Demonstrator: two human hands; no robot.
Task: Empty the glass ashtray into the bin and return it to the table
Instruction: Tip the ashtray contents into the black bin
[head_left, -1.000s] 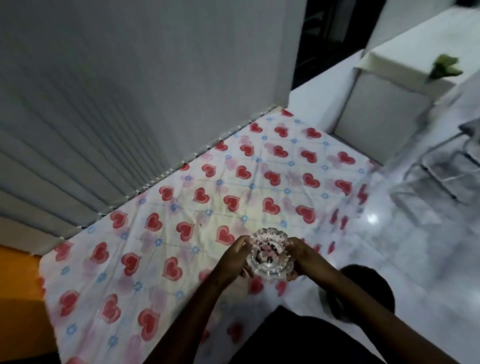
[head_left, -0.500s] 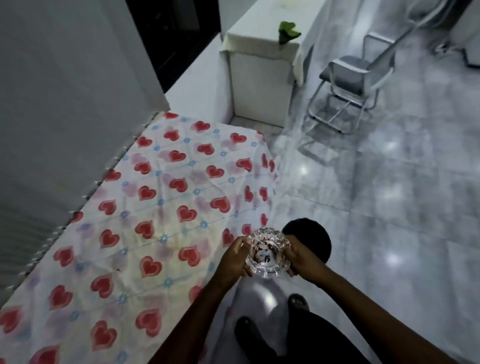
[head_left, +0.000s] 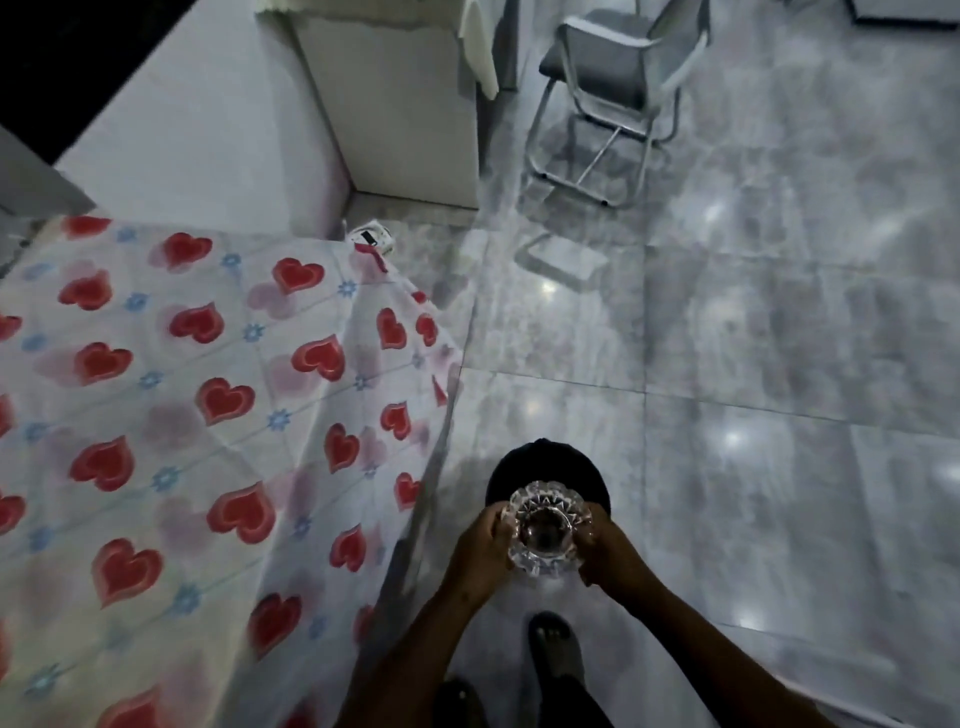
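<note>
The glass ashtray (head_left: 549, 530) is held in the air between both hands, clear of the desk (head_left: 171, 415) with its heart-print cloth, and directly in front of and above a dark round bin (head_left: 545, 462) standing on the tiled floor (head_left: 753, 364). The left hand (head_left: 480, 551) clasps its left rim and the right hand (head_left: 608, 556) its right rim, fingers curled onto the scalloped edge from opposite sides; this two-sided grip probably suits heavy, slippery cut glass and gives control for tipping it over. Carrying it off the desk edge to the bin keeps any ash from falling on the cloth. The ashtray is round, so it has no real long axis; its bowl opens upward, toward the camera, and it sits roughly level, so the tipping appears not yet begun. Whether the bowl holds anything is hard to tell in the dim light. The person's feet (head_left: 553, 644) stand just short of the bin, and a metal-framed chair (head_left: 618, 88) sits well apart across the floor.
</note>
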